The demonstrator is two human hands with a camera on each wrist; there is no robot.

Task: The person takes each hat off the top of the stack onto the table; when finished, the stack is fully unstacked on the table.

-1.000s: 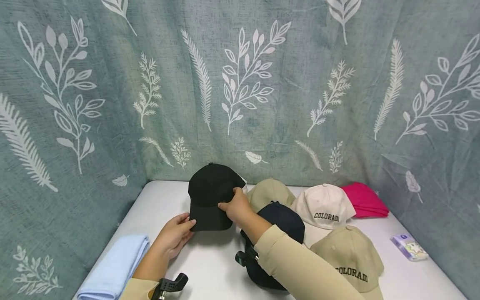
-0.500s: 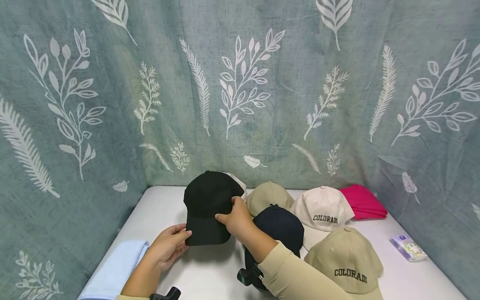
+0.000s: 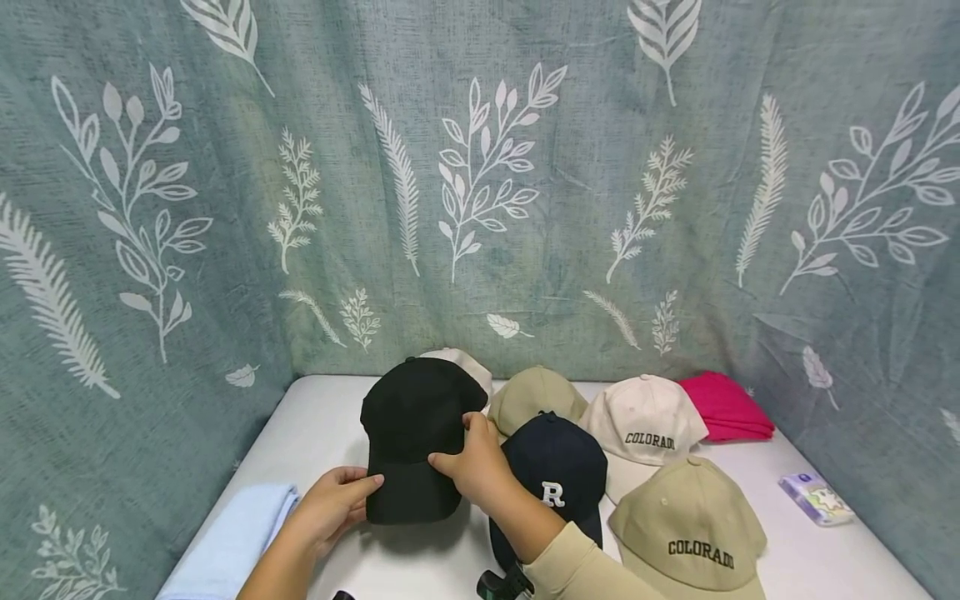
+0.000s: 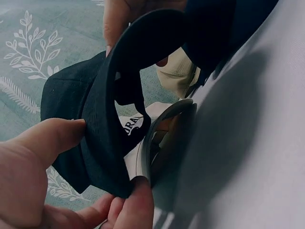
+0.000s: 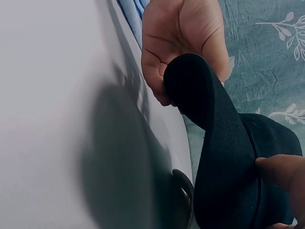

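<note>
Both hands hold a black baseball cap [image 3: 416,417] above the white table, its brim facing the person. My left hand [image 3: 333,507] pinches the left side of the brim, thumb on top and fingers beneath. On the other side, my right hand [image 3: 480,467] grips the cap where crown and brim meet. In the left wrist view the underside of the black cap [image 4: 107,109] shows as a hollow, with the left thumb [image 4: 62,136] against it. The right wrist view shows the curved brim [image 5: 224,157] over its shadow on the table.
Behind the black cap stands a white cap [image 3: 467,364]. To the right are a beige cap [image 3: 538,396], a navy cap [image 3: 558,454], a cream cap [image 3: 641,412] and a khaki cap [image 3: 693,517]. A red cloth [image 3: 723,408], tissue pack [image 3: 816,498] and blue towel [image 3: 232,542] lie around.
Both hands have brought the black cap nearer to the person and lower in the head view. More of the white cap behind it and the navy cap's R now shows.
</note>
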